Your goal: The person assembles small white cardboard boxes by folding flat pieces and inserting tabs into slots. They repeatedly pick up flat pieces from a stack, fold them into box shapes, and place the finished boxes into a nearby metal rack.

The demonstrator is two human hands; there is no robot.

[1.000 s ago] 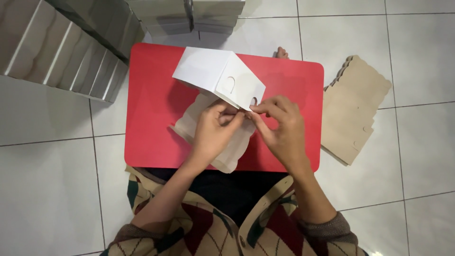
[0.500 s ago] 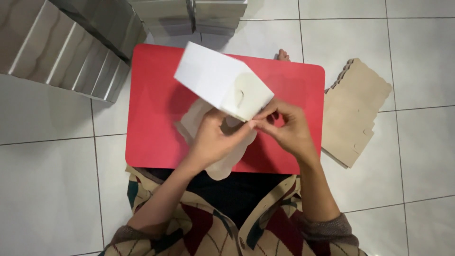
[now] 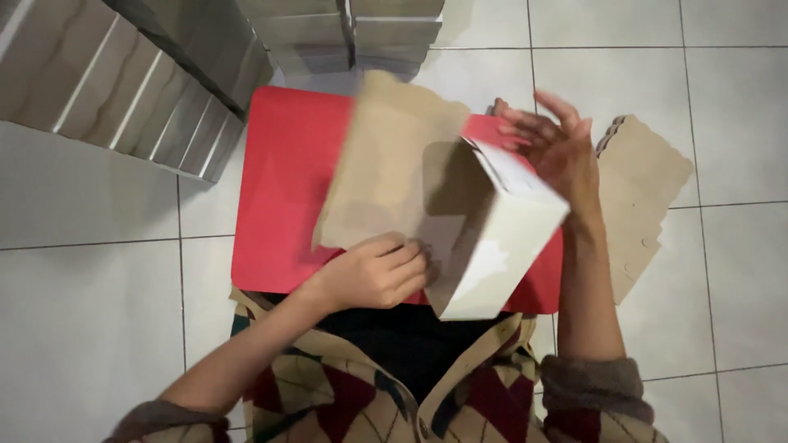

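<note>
Down on the floor (image 3: 90,328) we have pale square tiles with thin dark joints. A low red surface (image 3: 283,189) sits on them, rectangular with rounded corners. Just off its right edge, a stack of flat brown cardboard blanks (image 3: 648,189) with scalloped edges lies on the tiles. At the upper left, rows of folded pale boxes (image 3: 107,82) are packed close together, and more (image 3: 353,33) stand behind the surface.

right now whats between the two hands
In the head view, the half-folded white box with its brown cardboard flap sits between the left hand and the open right hand, over the red table.
</note>
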